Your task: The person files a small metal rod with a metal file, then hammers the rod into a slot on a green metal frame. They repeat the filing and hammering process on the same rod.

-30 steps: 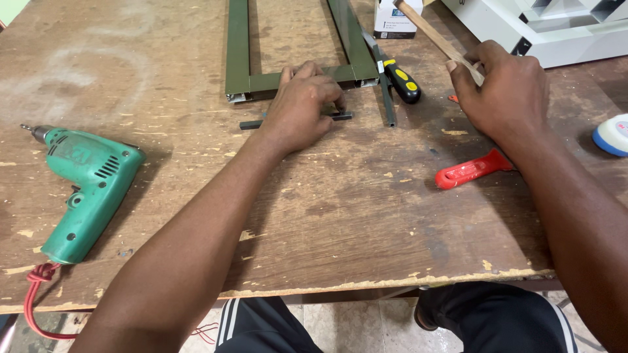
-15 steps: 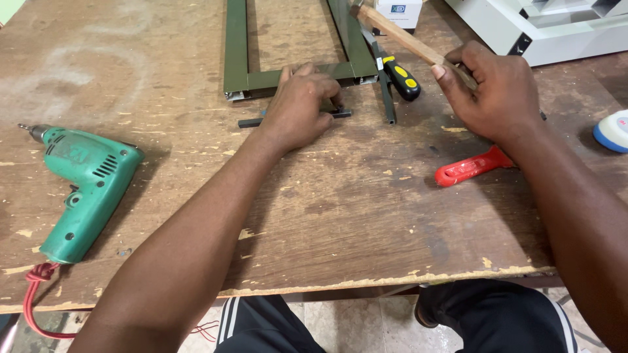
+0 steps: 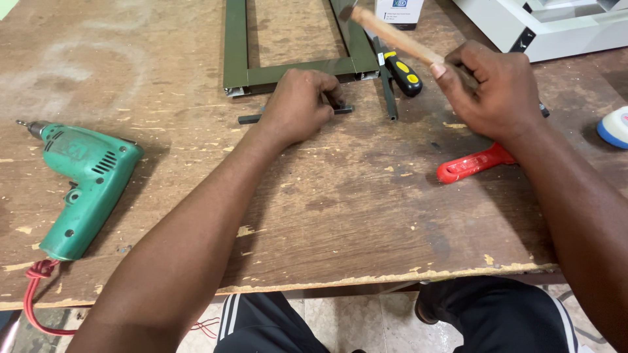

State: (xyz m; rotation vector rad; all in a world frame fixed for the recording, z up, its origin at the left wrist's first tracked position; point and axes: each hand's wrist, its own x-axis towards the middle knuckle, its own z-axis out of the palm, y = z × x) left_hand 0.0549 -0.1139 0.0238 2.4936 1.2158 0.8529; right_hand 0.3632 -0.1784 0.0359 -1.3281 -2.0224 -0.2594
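Left hand: fingers curled down and pressed onto a short dark metal bar lying flat on the worn wooden workbench, just in front of the green metal frame; both bar ends stick out past the hand, the middle is hidden under the fingers.

Right hand: closed around a wooden hammer handle, which slants up and left over the frame's near corner; the hammer head is at the picture's top edge, barely seen.

Nearby: yellow-and-black screwdriver beside the frame, red-handled tool under the right wrist, green electric drill well left, blue-and-white roll at far right.
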